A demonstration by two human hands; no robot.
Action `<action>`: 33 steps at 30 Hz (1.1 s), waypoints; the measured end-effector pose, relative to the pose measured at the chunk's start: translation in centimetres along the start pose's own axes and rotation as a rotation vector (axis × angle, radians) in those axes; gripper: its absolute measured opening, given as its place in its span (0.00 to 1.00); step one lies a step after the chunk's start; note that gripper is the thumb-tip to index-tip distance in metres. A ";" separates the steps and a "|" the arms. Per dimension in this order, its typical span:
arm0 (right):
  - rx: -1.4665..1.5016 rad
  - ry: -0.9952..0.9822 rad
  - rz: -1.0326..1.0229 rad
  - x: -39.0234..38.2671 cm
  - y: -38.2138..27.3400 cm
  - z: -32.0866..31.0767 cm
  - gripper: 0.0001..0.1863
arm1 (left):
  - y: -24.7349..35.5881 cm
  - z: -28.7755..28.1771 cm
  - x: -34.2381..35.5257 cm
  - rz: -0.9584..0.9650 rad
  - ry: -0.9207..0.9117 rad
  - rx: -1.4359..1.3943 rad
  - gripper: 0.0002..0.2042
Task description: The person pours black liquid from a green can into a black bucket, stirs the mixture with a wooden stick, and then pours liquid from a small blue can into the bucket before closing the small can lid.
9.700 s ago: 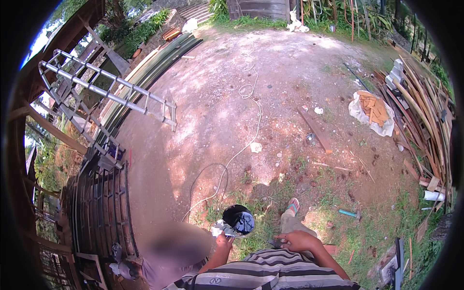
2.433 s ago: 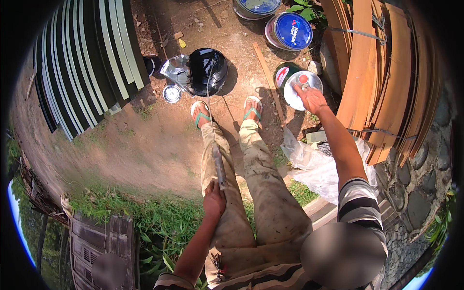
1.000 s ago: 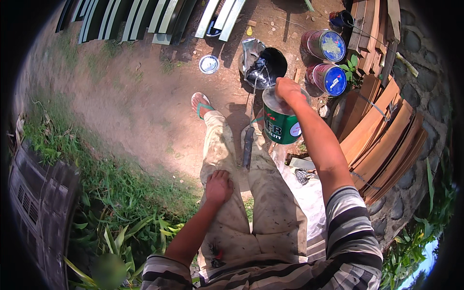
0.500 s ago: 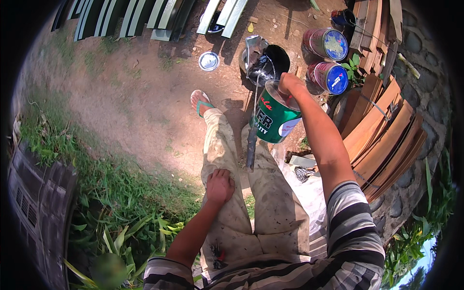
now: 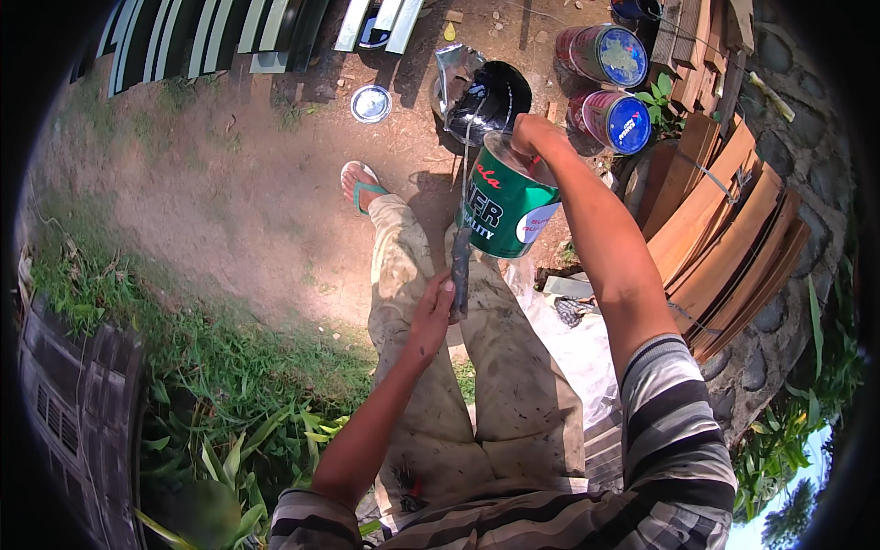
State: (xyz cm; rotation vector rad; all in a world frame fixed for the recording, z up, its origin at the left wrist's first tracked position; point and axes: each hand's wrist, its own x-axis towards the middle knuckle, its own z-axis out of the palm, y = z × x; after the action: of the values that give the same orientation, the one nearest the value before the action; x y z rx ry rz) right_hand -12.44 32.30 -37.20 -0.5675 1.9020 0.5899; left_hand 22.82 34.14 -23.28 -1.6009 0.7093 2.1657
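The right hand (image 5: 536, 137) grips the top rim of a green paint can (image 5: 507, 206), fingers curled over the edge, and holds it up off the ground, tilted, in front of the person's knees; the can bears a white label patch and light lettering (not copied here). The left hand (image 5: 429, 316) is closed around the lower end of a dark stick-like tool (image 5: 459, 266), thumb along its side, and the tool's upper end reaches up to touch or pass just behind the bottom of the can; whether it is a brush or a stirring stick cannot be told. Both hands are over the person's stained light trousers (image 5: 477, 367), with one foot in a green-strapped flip-flop (image 5: 362, 183) planted on the bare dirt. Just beyond the can stands a black bucket (image 5: 486, 92) with something shiny and crumpled at its rim. To the right of the bucket lie two more cans on their sides, one with a bright blue lid (image 5: 628, 124), the other with a paler blue lid (image 5: 619, 55). A small round metal lid (image 5: 370, 103) lies on the dirt to the left of the bucket. Stacked wooden boards (image 5: 724, 229) lean at the right, against a stone wall.
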 end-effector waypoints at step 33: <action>-0.213 0.058 -0.216 -0.6 -1.6 2.2 0.17 | 5.8 6.3 -5.8 -0.034 0.128 0.187 0.18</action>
State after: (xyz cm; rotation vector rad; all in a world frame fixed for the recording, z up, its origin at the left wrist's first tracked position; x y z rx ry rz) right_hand -9.68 32.49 -37.63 -0.9230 1.8128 0.6436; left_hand 16.41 33.17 -15.17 -1.6504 0.8877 1.9241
